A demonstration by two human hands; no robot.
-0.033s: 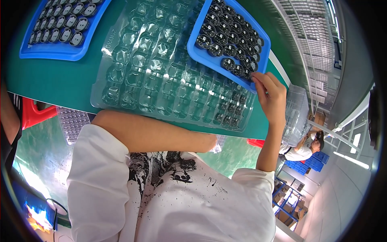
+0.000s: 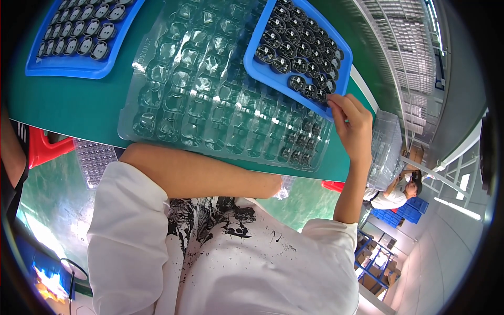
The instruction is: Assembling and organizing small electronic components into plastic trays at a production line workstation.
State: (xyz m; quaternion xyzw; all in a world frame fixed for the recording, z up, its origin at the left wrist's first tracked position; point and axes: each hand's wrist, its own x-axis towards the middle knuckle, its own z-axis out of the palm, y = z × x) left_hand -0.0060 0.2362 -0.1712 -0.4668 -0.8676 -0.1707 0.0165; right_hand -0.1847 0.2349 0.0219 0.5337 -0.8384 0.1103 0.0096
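Observation:
My right hand (image 2: 354, 118) is at the near right corner of a blue tray (image 2: 273, 83). Its thumb and forefinger are pinched together by the rim, next to the closest of the round black parts (image 2: 297, 82) standing in rows there; what lies between the fingertips is hidden. Across the table's near edge rests my left forearm, and only the wrist end of my left hand (image 2: 270, 187) shows, its fingers out of sight. Between the arms and the tray lies a clear plastic blister tray (image 2: 210, 118), with several dark parts (image 2: 299, 140) in its right-hand pockets.
Another blue tray (image 2: 68, 69) with rows of similar round parts is at the far left of the green table (image 2: 63, 105). Stacked clear trays (image 2: 386, 149) stand beyond my right hand. A red stool (image 2: 47, 147) is at the left; another person (image 2: 396, 194) is off to the right.

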